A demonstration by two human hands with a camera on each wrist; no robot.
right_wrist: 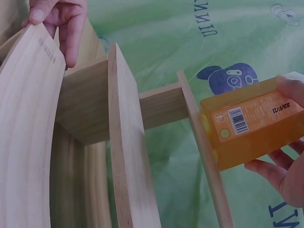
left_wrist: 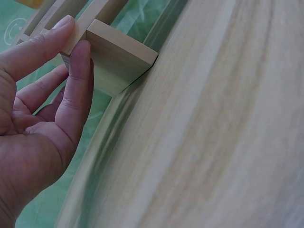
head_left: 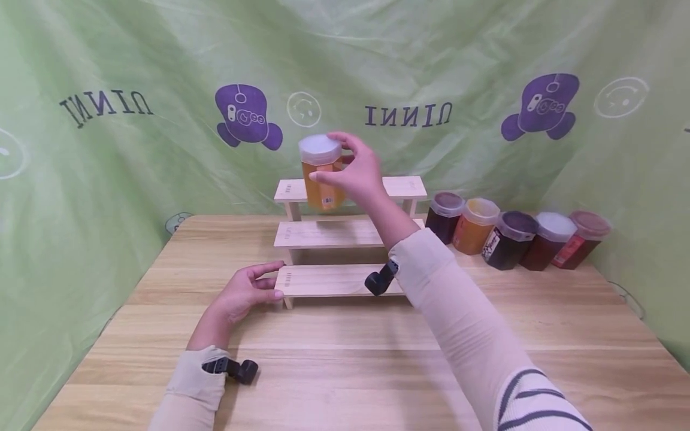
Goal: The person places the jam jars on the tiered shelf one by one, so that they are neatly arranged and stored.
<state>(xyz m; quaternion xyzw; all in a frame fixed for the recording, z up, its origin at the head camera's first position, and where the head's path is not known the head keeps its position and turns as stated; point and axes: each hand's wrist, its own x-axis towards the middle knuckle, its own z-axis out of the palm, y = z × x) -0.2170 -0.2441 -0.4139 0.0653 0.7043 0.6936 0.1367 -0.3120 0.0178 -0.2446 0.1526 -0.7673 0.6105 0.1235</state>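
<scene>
My right hand (head_left: 358,170) grips an orange jar (head_left: 317,179) with a translucent white lid, thumb on one side and fingers on the other. The jar is upright, in front of the top board of a three-step wooden stand (head_left: 323,234). Up close in the right wrist view, the orange jar (right_wrist: 247,126) shows a label with a barcode; whether its base touches the top board I cannot tell. Down at the stand's lowest board, my left hand (head_left: 242,293) holds the left end, with the thumb at the front corner and fingers at the back.
Right of the stand, several lidded jars stand in a slanting row on the wooden table (head_left: 345,371): a dark one (head_left: 444,221), an orange one (head_left: 471,233), a black one (head_left: 504,248) and reddish ones (head_left: 579,245). A green printed curtain (head_left: 458,54) hangs behind.
</scene>
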